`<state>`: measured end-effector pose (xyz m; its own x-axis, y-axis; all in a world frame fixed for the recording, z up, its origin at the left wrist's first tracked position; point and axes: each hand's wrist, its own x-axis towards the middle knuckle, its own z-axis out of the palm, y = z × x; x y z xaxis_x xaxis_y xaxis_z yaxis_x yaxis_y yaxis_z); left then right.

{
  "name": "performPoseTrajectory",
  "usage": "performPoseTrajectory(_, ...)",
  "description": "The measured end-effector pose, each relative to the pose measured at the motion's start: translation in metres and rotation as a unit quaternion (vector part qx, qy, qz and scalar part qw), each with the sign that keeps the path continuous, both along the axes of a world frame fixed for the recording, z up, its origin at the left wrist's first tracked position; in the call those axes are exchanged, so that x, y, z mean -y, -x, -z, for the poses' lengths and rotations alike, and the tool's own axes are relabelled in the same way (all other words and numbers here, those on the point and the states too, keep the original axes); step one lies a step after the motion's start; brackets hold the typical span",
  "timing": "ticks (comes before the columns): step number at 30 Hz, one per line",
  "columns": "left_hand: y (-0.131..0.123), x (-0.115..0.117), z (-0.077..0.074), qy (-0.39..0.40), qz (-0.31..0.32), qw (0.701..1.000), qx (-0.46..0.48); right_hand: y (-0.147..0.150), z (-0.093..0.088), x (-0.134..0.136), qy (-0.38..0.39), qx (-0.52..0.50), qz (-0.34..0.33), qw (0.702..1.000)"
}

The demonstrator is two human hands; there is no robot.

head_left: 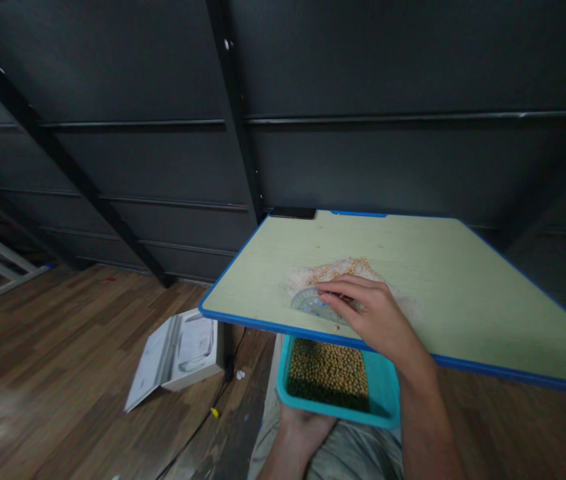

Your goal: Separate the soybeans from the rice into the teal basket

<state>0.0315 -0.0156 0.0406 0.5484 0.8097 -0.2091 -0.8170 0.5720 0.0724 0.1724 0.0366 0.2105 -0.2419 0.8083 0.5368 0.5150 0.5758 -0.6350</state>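
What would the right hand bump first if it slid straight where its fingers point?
The right hand would likely push the clear half-round plastic ruler it presses, then the table's blue rim.

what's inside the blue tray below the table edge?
The blue tray holds yellowish beans, with darker green ones along the near side. The table edge covers its far end; the beans hide its floor. The left hand supports it from below.

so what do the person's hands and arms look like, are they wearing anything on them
Both are bare. The right hand has no glove, ring or watch that shows, and the right forearm has no sleeve down to the frame edge. The left hand is only partly in view, also ungloved, and the left forearm is sleeveless too. No markings or bands are visible.
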Motion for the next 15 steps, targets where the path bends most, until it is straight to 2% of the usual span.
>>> performPoseTrajectory(8,-0.001,-0.001,-0.003,0.035,-0.012,0.995,-0.091,0.003,0.0,0.002,0.012,0.006,-0.023,1.0)
performPoseTrajectory(15,0.0,0.0,0.006,0.027,-0.001,1.0,-0.009,-0.003,0.0,0.001,-0.027,-0.028,0.026,0.999)
